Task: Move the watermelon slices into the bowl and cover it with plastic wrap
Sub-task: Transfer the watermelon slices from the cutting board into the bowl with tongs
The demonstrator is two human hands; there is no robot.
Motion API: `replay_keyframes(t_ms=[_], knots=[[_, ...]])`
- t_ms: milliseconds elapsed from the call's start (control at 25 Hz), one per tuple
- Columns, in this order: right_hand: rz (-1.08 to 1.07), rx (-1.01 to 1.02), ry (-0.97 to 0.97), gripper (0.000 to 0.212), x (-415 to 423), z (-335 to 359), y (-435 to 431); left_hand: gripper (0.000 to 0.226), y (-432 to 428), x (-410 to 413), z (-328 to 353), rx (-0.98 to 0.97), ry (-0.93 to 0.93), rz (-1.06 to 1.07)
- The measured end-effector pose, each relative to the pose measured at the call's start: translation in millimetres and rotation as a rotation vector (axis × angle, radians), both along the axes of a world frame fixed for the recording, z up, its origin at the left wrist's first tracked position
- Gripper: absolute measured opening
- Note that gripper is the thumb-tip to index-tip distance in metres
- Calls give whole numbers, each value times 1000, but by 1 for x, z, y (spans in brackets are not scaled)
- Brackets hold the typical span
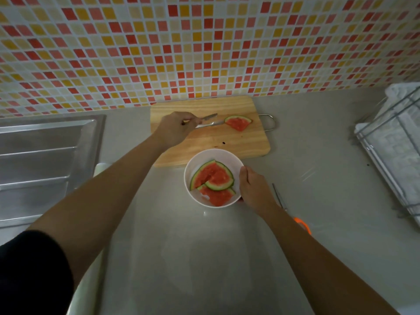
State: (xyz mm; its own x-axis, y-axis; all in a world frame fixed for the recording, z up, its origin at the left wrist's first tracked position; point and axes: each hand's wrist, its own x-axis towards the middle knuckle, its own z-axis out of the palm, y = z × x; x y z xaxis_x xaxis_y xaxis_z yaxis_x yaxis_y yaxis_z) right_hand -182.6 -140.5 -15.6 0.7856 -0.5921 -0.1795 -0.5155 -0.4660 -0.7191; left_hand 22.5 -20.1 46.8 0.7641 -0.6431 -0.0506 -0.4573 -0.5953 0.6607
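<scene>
beside the sink: slices in the bowl, one wedge on the board

on the grey tabletop (306, 144) a ribbed steel sink drainer (45, 155) closes off the left side and a wire dish rack (391, 142) the right, with a wall of red, yellow and white mosaic tiles (204, 42) behind. orange-handled scissors (280, 201) lie just right of the right forearm, partly hidden by it. a pale wooden cutting board (227, 142) with a metal loop handle sits against the wall. its near edge meets the round white bowl (193, 162); i cannot tell whether they touch. open tabletop stretches in front of the bowl and between board and rack.

the left hand (175, 130) has its fingers curled round metal tongs (209, 121). the tong tips stand apart, the lower one at the left edge of a single watermelon wedge (238, 122) lying flat on the board's far right. the right hand (252, 189) grips the bowl's right rim. inside the bowl, overlapping watermelon slices (213, 178) lie flesh up.
</scene>
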Motion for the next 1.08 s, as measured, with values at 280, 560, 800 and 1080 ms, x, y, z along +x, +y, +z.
replay_keyframes(t_ms=[280, 560, 800, 1080], knots=[[10, 96, -28, 40, -2, 4, 2, 24, -39, 21, -25, -48, 83, 39], [10, 89, 7, 37, 0, 9, 1, 37, -49, 33, -47, 40, 44, -134], [42, 121, 34, 36, -2, 11, -1, 39, -49, 35, -51, 84, -86, -152], [13, 106, -12, 38, 0, 5, 0, 29, -55, 35, -43, 43, -54, -101]])
